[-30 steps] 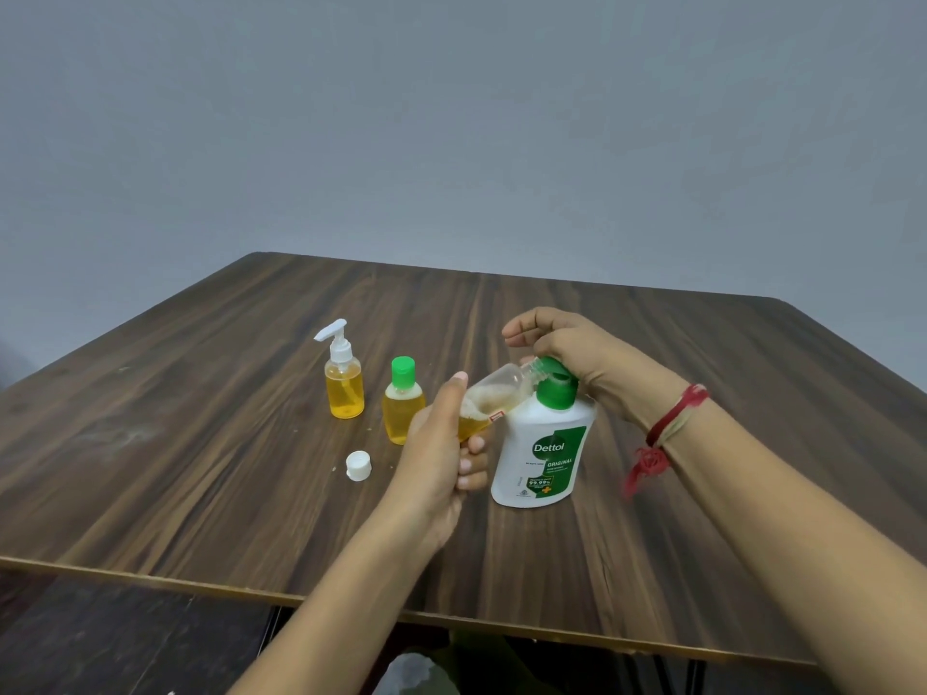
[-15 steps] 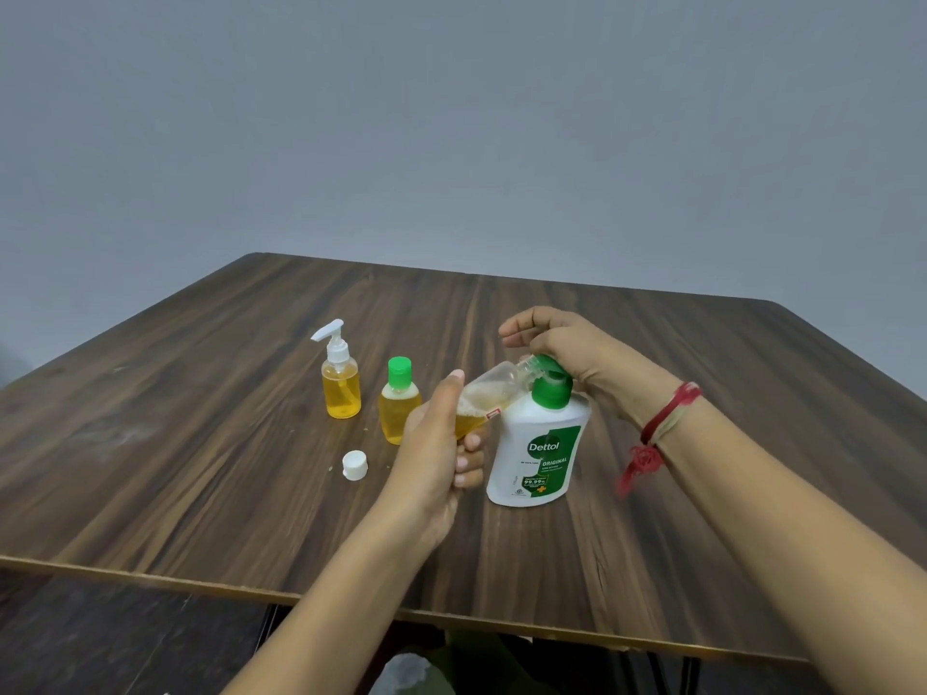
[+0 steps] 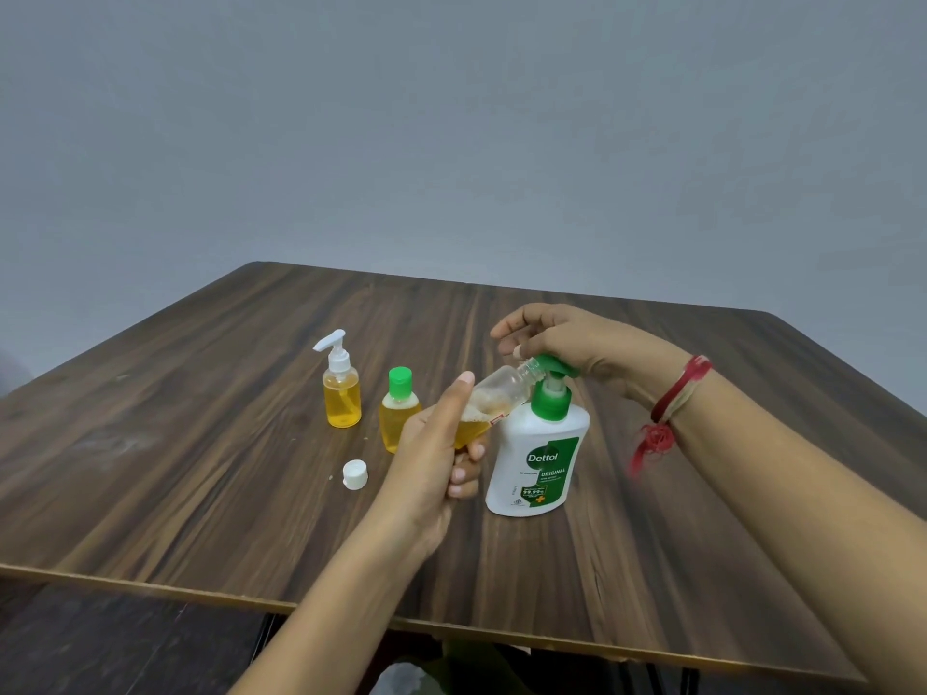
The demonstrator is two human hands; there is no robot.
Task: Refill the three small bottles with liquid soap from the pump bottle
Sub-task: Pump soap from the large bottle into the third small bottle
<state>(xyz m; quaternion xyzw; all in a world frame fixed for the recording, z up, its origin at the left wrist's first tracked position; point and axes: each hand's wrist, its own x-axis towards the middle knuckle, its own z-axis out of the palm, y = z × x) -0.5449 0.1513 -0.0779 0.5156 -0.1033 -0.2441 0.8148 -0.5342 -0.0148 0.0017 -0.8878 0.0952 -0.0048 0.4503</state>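
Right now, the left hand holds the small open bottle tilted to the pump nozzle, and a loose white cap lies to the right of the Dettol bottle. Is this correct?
Only the side is wrong. The head view shows the loose white cap lying to the left of the Dettol bottle. The left hand does hold the small open bottle tilted to the pump nozzle.

We ease our right hand (image 3: 582,338) upward, and the pump head (image 3: 558,366) rises on the Dettol pump bottle (image 3: 539,459), baring its white stem (image 3: 552,388).
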